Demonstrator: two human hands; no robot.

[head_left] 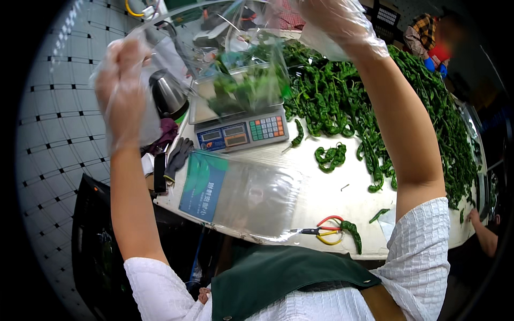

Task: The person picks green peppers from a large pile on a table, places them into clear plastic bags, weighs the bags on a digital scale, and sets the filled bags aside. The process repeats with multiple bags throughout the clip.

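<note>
Holding the limp, slippery clear bag [235, 59] of peppers [243, 88], your left hand [124, 88] and right hand [334, 21] are clenching its top corners.

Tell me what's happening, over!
Left hand and right hand, both gloved, hold a clear plastic bag up. Green peppers inside. Scale below, nothing blocking.

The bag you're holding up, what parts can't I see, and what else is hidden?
- Clear bag, head view: its top runs off the upper edge.
- Right hand: fingers cut off by that edge, under a plastic glove.
- Scale: its tray blurs behind the bag.
- Person across the table: tiny, blurred.
</note>
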